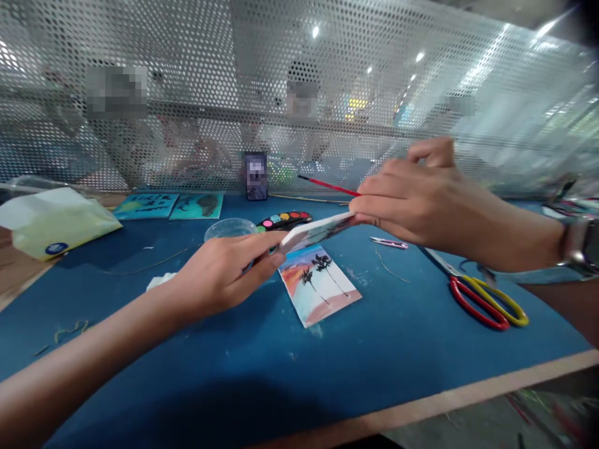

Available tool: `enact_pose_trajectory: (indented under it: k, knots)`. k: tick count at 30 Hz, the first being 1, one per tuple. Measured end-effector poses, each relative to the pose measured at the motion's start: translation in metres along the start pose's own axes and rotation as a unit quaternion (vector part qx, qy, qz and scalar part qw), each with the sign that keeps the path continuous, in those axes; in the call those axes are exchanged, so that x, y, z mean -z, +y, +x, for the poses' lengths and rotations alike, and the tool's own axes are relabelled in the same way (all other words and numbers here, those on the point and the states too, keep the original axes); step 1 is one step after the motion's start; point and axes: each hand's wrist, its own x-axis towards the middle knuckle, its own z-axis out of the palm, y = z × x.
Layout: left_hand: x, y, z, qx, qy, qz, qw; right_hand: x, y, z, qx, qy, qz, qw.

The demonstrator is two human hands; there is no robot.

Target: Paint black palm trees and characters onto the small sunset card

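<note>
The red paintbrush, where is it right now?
In the head view, the red paintbrush is just right of centre, in the right hand, above the tilted card that the left hand holds.

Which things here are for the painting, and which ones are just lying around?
Likely for the painting:
white-edged card, in the left hand
red brush, in the right hand
paint set
tree picture, perhaps

Seemingly just lying about:
big scissors
small snips
yellowish packet
</note>
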Motion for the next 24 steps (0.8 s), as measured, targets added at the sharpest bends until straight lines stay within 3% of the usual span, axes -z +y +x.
enact_pose_trajectory:
  k: [2, 4, 8, 12, 17, 24]
  knots:
    - [-0.005, 0.0, 0.001, 0.018, 0.018, -0.004, 1.0, -0.004, 0.005, 0.0, 0.06, -0.035, -0.093, 0.993]
    - [-0.005, -0.001, 0.002, 0.047, 0.049, -0.004, 0.998, -0.008, 0.013, -0.001, 0.067, -0.008, -0.16, 0.985]
    - [0.002, -0.007, 0.006, 0.109, 0.11, -0.002, 0.988, -0.02, 0.031, -0.008, -0.057, 0.116, -0.19, 0.973]
    - [0.008, -0.011, 0.011, 0.124, 0.116, 0.008, 0.985, -0.036, 0.039, -0.015, -0.161, 0.139, -0.107, 0.971]
    - [0.007, 0.003, 0.013, 0.074, 0.12, 0.097, 0.985, -0.048, 0.033, -0.014, -0.199, 0.138, -0.044, 0.969]
    - [-0.009, 0.059, 0.009, -0.092, 0.111, 0.249, 0.958, -0.052, 0.03, -0.02, -0.294, 0.069, 0.191, 0.934]
